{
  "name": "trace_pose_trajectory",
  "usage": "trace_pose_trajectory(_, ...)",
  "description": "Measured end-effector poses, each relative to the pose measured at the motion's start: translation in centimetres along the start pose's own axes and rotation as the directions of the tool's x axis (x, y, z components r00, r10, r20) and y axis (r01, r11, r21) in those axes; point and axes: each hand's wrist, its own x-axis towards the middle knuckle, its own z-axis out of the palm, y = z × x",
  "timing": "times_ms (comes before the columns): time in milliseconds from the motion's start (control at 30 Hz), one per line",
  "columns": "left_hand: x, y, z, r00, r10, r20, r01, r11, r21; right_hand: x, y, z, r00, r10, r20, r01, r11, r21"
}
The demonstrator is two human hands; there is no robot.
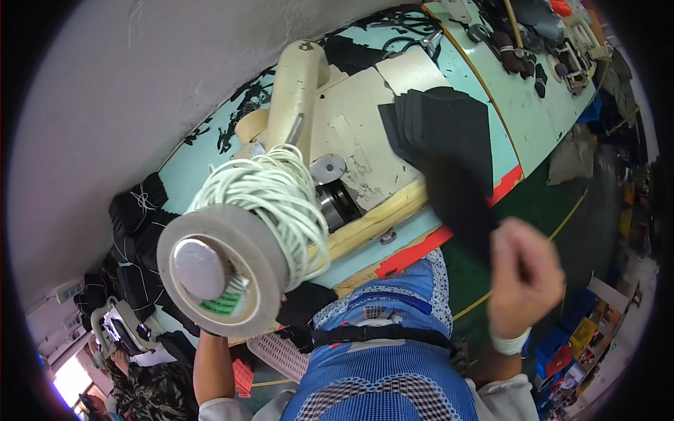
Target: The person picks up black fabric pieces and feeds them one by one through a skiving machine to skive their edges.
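My right hand is closed on one end of a dark, flat black piece. The piece is blurred by motion, and its far end overlaps a fanned stack of black flat pieces on the sewing table. My left forearm reaches up beneath a large tape roll, which hides that hand and its fingers. Beside the roll lies more black material, close to my apron. A cream sewing machine carries a coil of pale cord on its near end.
Scissors and black scraps lie at the table's back. A second table with tools and cloth adjoins at right. Black bundles are piled at left, near another person in camouflage clothing. A pink basket stands low by my left arm.
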Motion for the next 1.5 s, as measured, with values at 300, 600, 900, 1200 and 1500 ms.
trace_pose_trajectory(300, -1.0, -6.8, 2.3, 0.884, 0.364, -0.293, 0.05, 0.55, 0.833, -5.1, 6.6, 6.6, 0.904, -0.363, 0.227, 0.394, 0.913, -0.106)
trace_pose_trajectory(600, -1.1, -6.6, 2.6, 0.759, 0.524, -0.386, -0.023, 0.614, 0.789, -9.6, 14.1, 15.4, 0.488, 0.434, 0.757, -0.679, 0.734, 0.017)
trace_pose_trajectory(900, -3.2, -5.6, 5.2, 0.875, 0.482, -0.04, -0.205, 0.444, 0.872, -10.4, 13.1, 15.9, 0.817, 0.353, 0.457, -0.157, 0.898, -0.412)
trace_pose_trajectory(1200, -4.6, 1.3, 6.4, 0.828, 0.55, 0.109, -0.454, 0.542, 0.707, -10.6, 13.6, 16.6, 0.792, 0.367, 0.488, -0.159, 0.896, -0.415)
trace_pose_trajectory(1500, -3.8, 7.0, 7.3, 0.951, 0.286, 0.117, -0.293, 0.955, 0.05, -8.8, 15.7, 15.6, 0.294, 0.389, 0.873, -0.833, 0.552, 0.034)
